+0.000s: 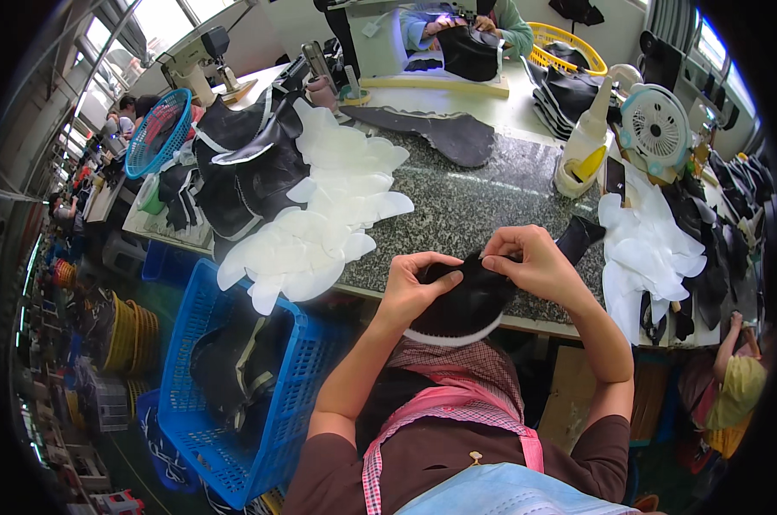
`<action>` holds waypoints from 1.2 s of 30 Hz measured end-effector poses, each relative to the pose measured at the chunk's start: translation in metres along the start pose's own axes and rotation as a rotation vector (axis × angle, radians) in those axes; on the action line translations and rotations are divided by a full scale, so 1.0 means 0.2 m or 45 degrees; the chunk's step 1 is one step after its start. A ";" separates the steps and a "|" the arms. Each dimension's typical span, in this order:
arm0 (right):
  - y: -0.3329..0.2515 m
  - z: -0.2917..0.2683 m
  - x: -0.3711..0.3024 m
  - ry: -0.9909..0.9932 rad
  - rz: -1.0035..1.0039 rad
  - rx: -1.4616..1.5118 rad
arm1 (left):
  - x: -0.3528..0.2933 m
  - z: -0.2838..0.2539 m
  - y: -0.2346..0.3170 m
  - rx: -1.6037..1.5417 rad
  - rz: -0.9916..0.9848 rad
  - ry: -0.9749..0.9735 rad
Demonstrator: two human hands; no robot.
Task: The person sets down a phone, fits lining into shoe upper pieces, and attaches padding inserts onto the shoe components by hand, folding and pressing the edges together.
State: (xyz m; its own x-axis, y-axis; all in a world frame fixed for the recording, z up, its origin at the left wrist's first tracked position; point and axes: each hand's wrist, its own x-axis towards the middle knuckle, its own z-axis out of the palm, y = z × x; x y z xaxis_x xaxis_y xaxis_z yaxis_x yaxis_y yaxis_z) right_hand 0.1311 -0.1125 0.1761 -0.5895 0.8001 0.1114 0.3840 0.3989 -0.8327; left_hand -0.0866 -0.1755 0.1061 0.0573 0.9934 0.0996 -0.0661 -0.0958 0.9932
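Observation:
Both my hands hold a black leather-like shoe upper piece [467, 305] over the near edge of the speckled stone worktop. Its lower rim carries a white strip. My left hand [418, 287] pinches the piece at its upper left, thumb and forefinger closed on the edge. At the upper right, the fingertips of my right hand [530, 262] pinch the same edge. Just right of that hand, another dark piece [580, 238] lies on the worktop. White thin cut pieces [315, 232] lie overlapped in a heap to the left, next to stacked black pieces [234, 172].
A blue plastic basket [234, 378] with black pieces stands at my left. White pieces [646, 249], a small fan [655, 124] and a squeeze bottle [588, 129] are at the right. Across the worktop [440, 215], another person's hands [487, 26] work at a sewing machine [380, 43].

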 end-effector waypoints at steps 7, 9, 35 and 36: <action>-0.09 -0.05 0.16 -0.061 0.059 -0.011 | 0.07 -0.01 0.03 -0.374 -0.124 0.062; -0.12 -0.03 0.19 -0.066 0.083 -0.122 | 0.09 -0.03 0.03 -0.241 -0.078 0.092; -0.08 0.32 0.42 0.026 -0.288 0.232 | -0.04 -0.27 0.08 0.080 0.061 0.396; -0.07 0.33 0.42 0.024 -0.277 0.246 | -0.04 -0.28 0.07 0.089 0.059 0.387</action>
State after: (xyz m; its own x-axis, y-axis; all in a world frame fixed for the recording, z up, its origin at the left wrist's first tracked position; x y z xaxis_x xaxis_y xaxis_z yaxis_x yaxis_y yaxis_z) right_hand 0.0294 -0.0799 0.1618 -0.6289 0.7141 0.3076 0.1063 0.4709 -0.8757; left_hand -0.1440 -0.1815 0.1165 -0.2453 0.9603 0.1332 0.0079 -0.1354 0.9908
